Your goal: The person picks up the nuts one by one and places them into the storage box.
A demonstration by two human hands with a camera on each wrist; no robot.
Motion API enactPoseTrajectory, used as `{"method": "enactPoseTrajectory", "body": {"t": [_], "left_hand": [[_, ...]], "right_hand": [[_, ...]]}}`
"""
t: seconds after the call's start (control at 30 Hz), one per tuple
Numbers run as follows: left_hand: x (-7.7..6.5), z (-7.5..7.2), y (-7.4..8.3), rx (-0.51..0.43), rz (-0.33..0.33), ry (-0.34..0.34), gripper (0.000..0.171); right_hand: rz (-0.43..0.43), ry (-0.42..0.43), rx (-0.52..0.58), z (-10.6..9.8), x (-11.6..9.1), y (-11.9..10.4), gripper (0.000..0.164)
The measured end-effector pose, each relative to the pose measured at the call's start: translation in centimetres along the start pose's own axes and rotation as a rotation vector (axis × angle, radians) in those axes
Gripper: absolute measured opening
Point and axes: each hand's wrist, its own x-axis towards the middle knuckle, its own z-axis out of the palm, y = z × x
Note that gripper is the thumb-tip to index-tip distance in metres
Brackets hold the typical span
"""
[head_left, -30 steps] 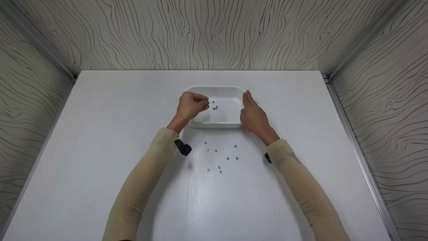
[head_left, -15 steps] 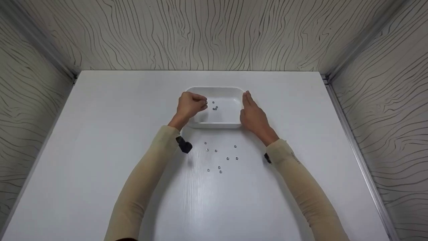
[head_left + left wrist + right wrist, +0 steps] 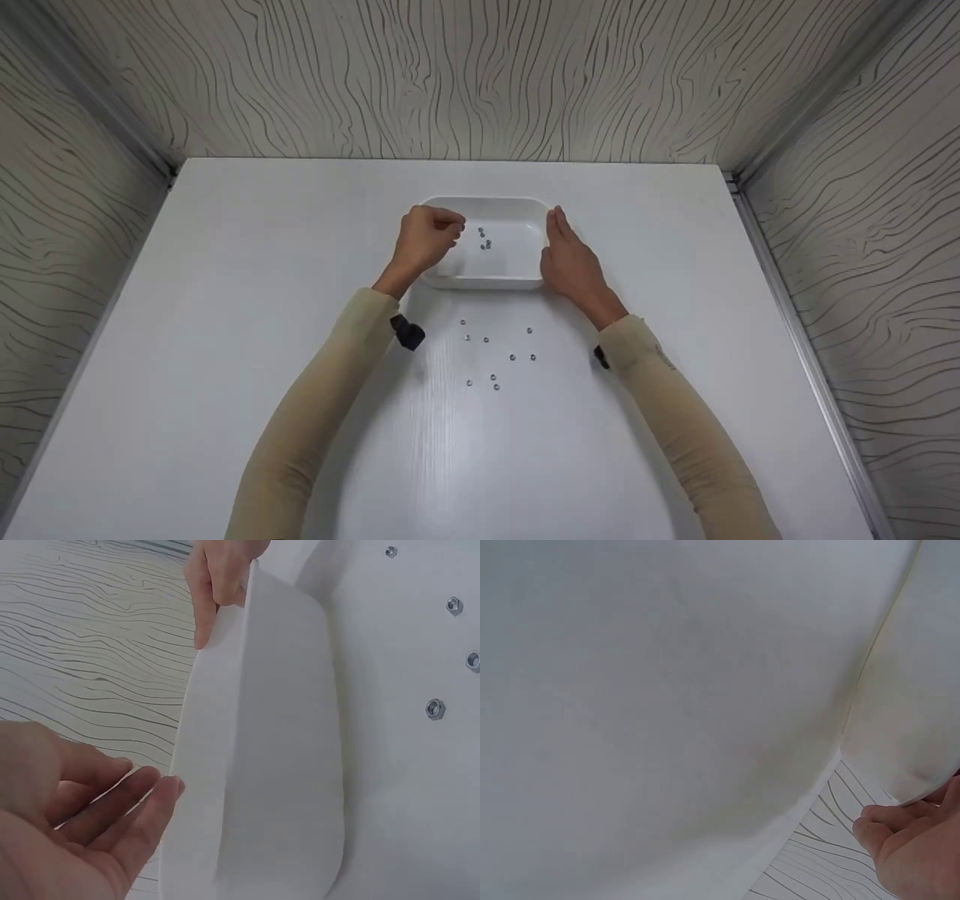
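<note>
A white tray (image 3: pixel 486 283) sits toward the back of the table, with several small metal hex nuts (image 3: pixel 488 244) inside. My left hand (image 3: pixel 425 238) hovers over the tray's left part. In the left wrist view, the left thumb and fingers (image 3: pixel 127 802) are bent loosely with a gap between their tips, and no nut shows there. At the tray's right end, my right hand (image 3: pixel 572 264) holds the rim, two fingers stretched along it. The right wrist view shows only part of those fingers (image 3: pixel 907 829), against the tray's edge (image 3: pixel 911 799).
Several more hex nuts (image 3: pixel 512 358) lie scattered on the white table (image 3: pixel 637 225) in front of the tray. A patterned wall (image 3: pixel 450 82) rises behind the table's back edge, with side walls to left and right.
A nut has left my left fingertips, and one more nut lies in the tray. The left hand has barely shifted, its fingertips now apart. My right hand stays at the tray's right rim.
</note>
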Motion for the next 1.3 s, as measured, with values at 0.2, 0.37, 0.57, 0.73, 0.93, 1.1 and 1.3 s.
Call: {"method": "enactPoseTrajectory", "body": {"t": [0.2,0.37,0.57,0.73,0.93,1.1,1.3], "left_hand": [[-1.3,-0.2,1.1,0.114,0.110,-0.016,0.028],[-2.6,-0.1,1.7,0.179,0.228,-0.060,0.028],[-4.5,0.3,2.4,0.247,0.311,-0.110,0.032],[-6.1,0.6,2.8,0.352,0.362,-0.115,0.034],[-8.3,0.7,2.9,0.435,0.437,-0.120,0.032],[-9.7,0.7,2.5,0.482,0.533,-0.113,0.030],[-11.3,0.9,1.2,0.523,0.624,-0.156,0.031]], "right_hand": [[0.004,0.006,0.004,-0.1,0.0,0.1,0.065],[0.010,0.000,0.008,-0.2,-0.2,0.2,0.065],[0.008,-0.004,0.005,0.0,-0.1,0.4,0.066],[0.013,-0.010,0.014,0.1,-0.1,0.4,0.066],[0.000,0.003,0.003,0.1,-0.1,0.4,0.065],[-0.023,0.017,-0.017,0.1,-0.1,0.3,0.064],[-0.019,0.006,-0.012,0.0,-0.1,0.2,0.064]]}}
